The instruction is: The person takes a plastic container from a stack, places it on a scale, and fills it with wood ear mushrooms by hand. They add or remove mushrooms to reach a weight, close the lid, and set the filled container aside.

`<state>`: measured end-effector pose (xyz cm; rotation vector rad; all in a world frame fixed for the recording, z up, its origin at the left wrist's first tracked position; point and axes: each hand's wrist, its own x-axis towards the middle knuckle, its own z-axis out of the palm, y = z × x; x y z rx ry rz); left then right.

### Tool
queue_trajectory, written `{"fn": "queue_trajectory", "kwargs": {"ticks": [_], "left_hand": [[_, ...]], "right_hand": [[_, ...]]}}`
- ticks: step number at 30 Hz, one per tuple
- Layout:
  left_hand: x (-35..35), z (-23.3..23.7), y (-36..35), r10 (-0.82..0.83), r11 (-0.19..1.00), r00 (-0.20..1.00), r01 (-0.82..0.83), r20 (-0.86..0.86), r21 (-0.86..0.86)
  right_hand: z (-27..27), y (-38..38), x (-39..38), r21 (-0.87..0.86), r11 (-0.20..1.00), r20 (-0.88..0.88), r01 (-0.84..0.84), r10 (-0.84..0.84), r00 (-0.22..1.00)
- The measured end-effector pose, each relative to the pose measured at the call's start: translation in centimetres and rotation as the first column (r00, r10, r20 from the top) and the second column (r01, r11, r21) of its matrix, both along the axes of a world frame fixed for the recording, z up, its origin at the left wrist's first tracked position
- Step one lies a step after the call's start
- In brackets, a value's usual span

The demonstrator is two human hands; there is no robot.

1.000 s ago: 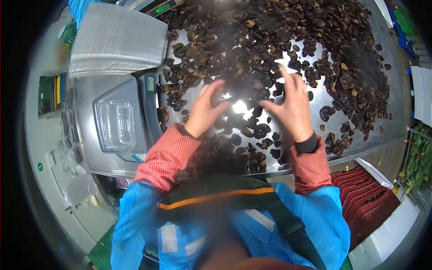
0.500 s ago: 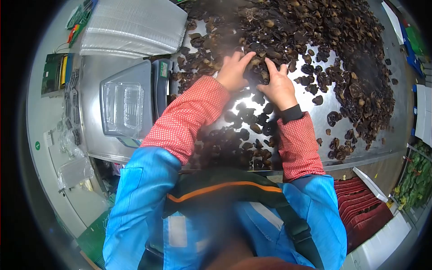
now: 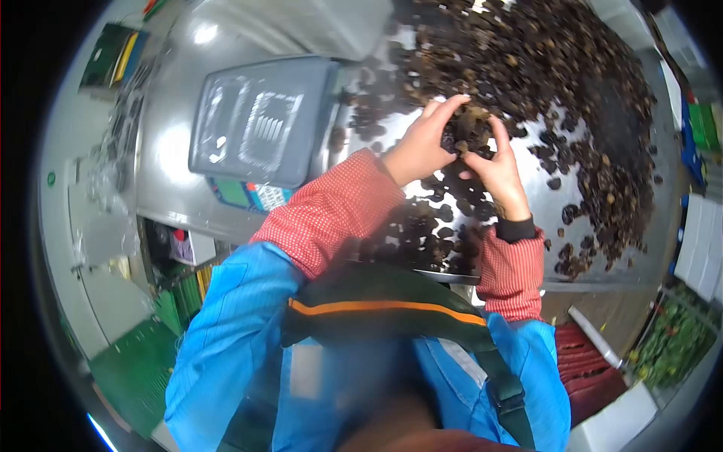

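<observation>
Between my two hands is a clump of dark brown wood ear mushrooms (image 3: 471,129). My left hand (image 3: 425,147) curls around its left side, and my right hand (image 3: 501,169) closes on it from the right with thumb and fingers. More wood ear mushrooms (image 3: 527,53) lie heaped behind my hands, and loose ones are scattered on the metal table beneath them. Left of my left arm, a clear plastic tray (image 3: 267,124) sits on a grey weighing scale (image 3: 312,98).
A stack of clear plastic trays (image 3: 331,26) stands at the back left of the metal table (image 3: 169,151). Dark red folded items (image 3: 587,361) and a crate of green leafy vegetables (image 3: 674,331) are off the table at right. Green crates (image 3: 135,377) are at lower left.
My hands have gathered mushrooms from the surface into a clump between them. The view has shifted, so the scale and the stack of trays appear farther right.
</observation>
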<state>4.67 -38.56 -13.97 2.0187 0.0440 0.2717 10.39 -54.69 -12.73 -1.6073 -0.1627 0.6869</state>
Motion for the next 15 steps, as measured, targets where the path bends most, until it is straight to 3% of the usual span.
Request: {"fn": "queue_trajectory", "kwargs": {"ticks": [2, 5, 6, 7, 11, 13, 14, 15], "left_hand": [[-1.8, 3.6, 2.4, 0.021, 0.999, 0.999, -0.023, -0.038, -0.035], [-4.9, 6.3, 6.8, 0.105, 0.993, 0.988, -0.11, 0.111, 0.042], [-6.2, 7.3, 8.3, 0.152, 0.988, 0.984, -0.155, 0.091, 0.017], [-7.6, 8.3, 9.9, 0.187, 0.979, 0.974, -0.195, 0.13, 0.058], [-12.5, 9.0, 16.2, 0.328, 0.937, 0.939, -0.338, 0.107, 0.091], [-14.4, 7.7, 18.9, 0.404, 0.903, 0.907, -0.416, 0.121, 0.104], [-15.2, 7.4, 19.9, 0.404, 0.915, 0.913, -0.405, 0.055, -0.003], [-15.9, 7.2, 20.6, 0.418, 0.906, 0.908, -0.419, 0.03, 0.068]], "right_hand": [[2.6, 2.6, -0.9, 0.026, 0.998, 0.077, -0.064, 0.061, 0.995], [3.4, 7.1, -1.7, 0.004, 0.983, 0.303, -0.185, 0.176, 0.937], [4.6, 8.9, -2.3, 0.002, 0.973, 0.359, -0.231, 0.215, 0.908], [5.2, 10.9, -2.7, -0.037, 0.959, 0.474, -0.282, 0.265, 0.839], [6.2, 19.0, -5.3, -0.108, 0.904, 0.664, -0.413, 0.375, 0.647], [7.2, 22.3, -6.7, -0.117, 0.855, 0.674, -0.506, 0.442, 0.592], [6.8, 23.7, -7.3, -0.144, 0.849, 0.662, -0.509, 0.465, 0.587], [6.1, 24.7, -7.9, -0.171, 0.842, 0.649, -0.511, 0.487, 0.584]]}}
